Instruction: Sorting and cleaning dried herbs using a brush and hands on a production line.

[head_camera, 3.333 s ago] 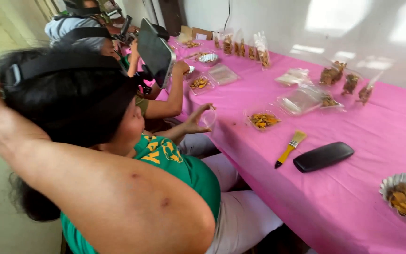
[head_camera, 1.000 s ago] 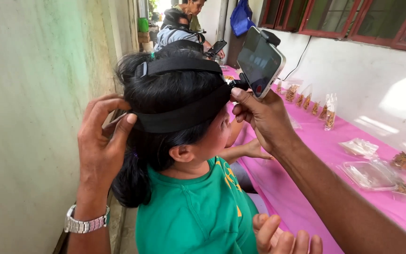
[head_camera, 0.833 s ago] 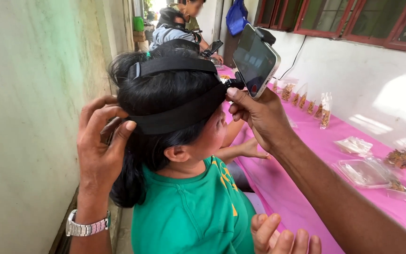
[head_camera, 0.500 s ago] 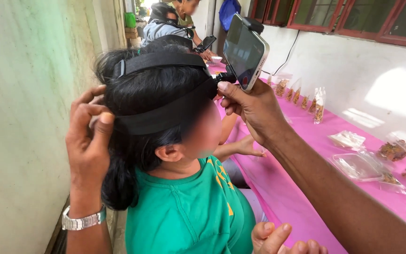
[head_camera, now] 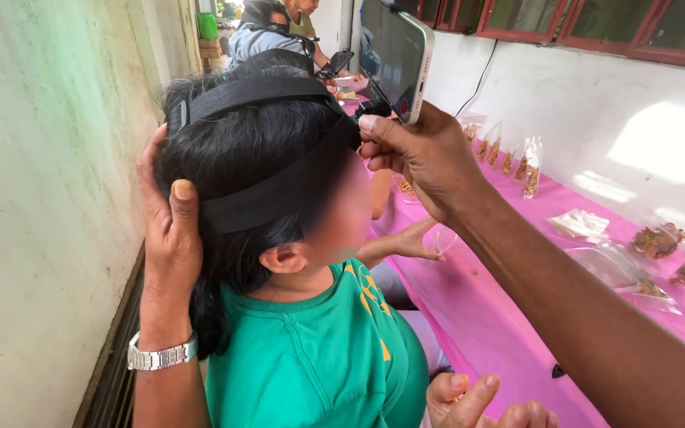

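A seated person in a green shirt [head_camera: 319,357] wears a black head strap [head_camera: 271,186] that carries a phone [head_camera: 396,55] on a mount in front of the forehead. My left hand [head_camera: 170,230], with a metal wristwatch [head_camera: 160,357], lies flat on the back of that person's head, thumb on the strap. My right hand [head_camera: 422,154] pinches the mount just under the phone, at the front of the strap. The seated person's own hands rest at the pink table [head_camera: 509,317].
A painted wall [head_camera: 41,198] runs close along the left. The long pink table on the right carries several clear packets of brown snacks [head_camera: 660,242]. More people [head_camera: 271,32] sit further along the table, below red-framed windows [head_camera: 596,28].
The view has moved closer to the seated person's head. My left hand has settled flatter on the back of the head. My right hand stays on the phone mount.
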